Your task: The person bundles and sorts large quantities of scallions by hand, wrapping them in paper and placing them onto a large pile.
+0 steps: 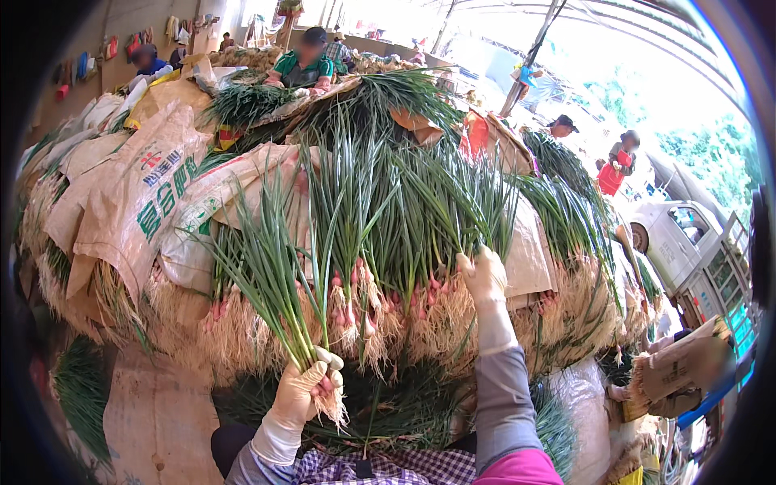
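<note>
Near the lower middle, my gloved left hand is closed round a small bunch of spring onions. Their pinkish bulbs and pale roots stick out below the fist, and the long green leaves point up and to the left. My right hand, also gloved, reaches forward to the heap with its fingers closed at the stalks of more spring onions. What exactly lies between those fingers is partly hidden. The heaped spring onions lie with leaves upward and roots hanging over the near side.
Woven sacks cover the left of the heap. Another sack lies low in front, beside loose green leaves. Several people work around the heap, one in a green top behind it. A white truck stands at right.
</note>
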`<action>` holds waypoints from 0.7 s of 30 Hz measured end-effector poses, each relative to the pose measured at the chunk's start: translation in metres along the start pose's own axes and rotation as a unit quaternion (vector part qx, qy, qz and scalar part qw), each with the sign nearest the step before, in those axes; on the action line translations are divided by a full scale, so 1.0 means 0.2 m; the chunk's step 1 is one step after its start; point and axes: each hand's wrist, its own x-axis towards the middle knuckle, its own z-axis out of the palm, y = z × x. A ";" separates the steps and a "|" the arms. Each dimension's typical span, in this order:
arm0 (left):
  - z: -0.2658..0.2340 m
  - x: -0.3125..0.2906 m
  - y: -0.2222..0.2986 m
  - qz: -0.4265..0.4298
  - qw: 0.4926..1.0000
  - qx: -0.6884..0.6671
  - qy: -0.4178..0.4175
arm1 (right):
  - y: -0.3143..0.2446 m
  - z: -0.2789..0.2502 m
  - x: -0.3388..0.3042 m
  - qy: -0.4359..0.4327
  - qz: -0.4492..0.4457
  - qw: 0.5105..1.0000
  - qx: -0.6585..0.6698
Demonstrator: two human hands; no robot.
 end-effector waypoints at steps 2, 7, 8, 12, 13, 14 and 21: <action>-0.01 0.00 0.01 0.006 1.000 -0.012 0.003 | -0.11 0.05 0.11 -0.104 0.069 0.991 -0.053; 0.03 0.01 0.03 0.014 0.999 -0.036 0.019 | -0.28 0.17 0.27 0.002 0.013 0.998 -0.065; 0.00 0.00 0.03 0.017 0.999 -0.021 0.028 | -0.39 0.20 0.25 0.059 -0.027 0.993 -0.095; 0.01 0.01 0.03 0.009 0.999 -0.021 0.046 | -0.79 0.26 0.14 0.018 -0.078 0.987 -0.139; 0.00 0.01 0.03 0.010 0.998 -0.032 0.044 | -0.87 0.30 0.10 -0.011 -0.097 0.984 -0.150; 0.00 0.01 0.03 0.012 0.999 -0.025 0.037 | -0.93 0.32 0.05 -0.068 -0.089 0.988 -0.108; -0.01 0.03 0.02 -0.008 0.998 -0.055 0.042 | -0.91 0.21 -0.32 -0.027 -0.200 0.979 0.037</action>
